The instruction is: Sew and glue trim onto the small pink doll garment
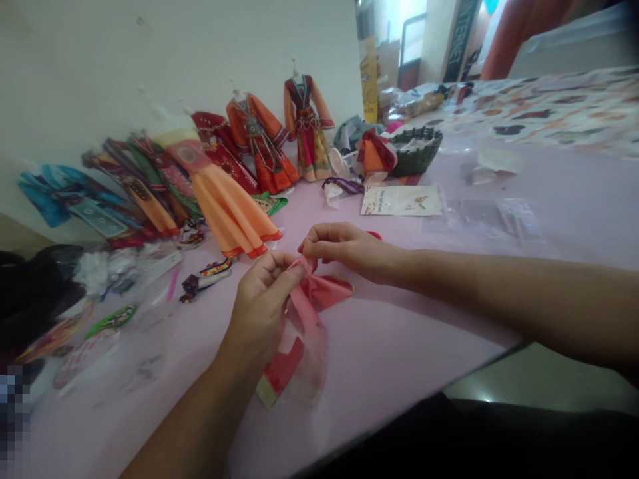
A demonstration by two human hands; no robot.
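Between both hands, just above the pink tabletop, is a small pink doll garment (327, 291) with pale trim at its edges and a sheer pink panel hanging below. My left hand (267, 293) pinches its gathered upper part between thumb and fingers. Close beside it, my right hand (344, 249) has its fingertips pressed together on the same gathered part. Whether a needle or thread is in the right fingers is too small to tell. Left of the hands stands a doll dress with a long orange skirt (232, 206) and a red hem.
Several doll dresses line the wall, including an orange-red robe (259, 146) and a blue outfit (80, 193). A dark green basket (417, 152) holds cloth behind a white card (402, 201). Plastic bags (124, 266) and trim scraps (207, 278) lie at the left. The table edge (479, 369) runs below my right arm.
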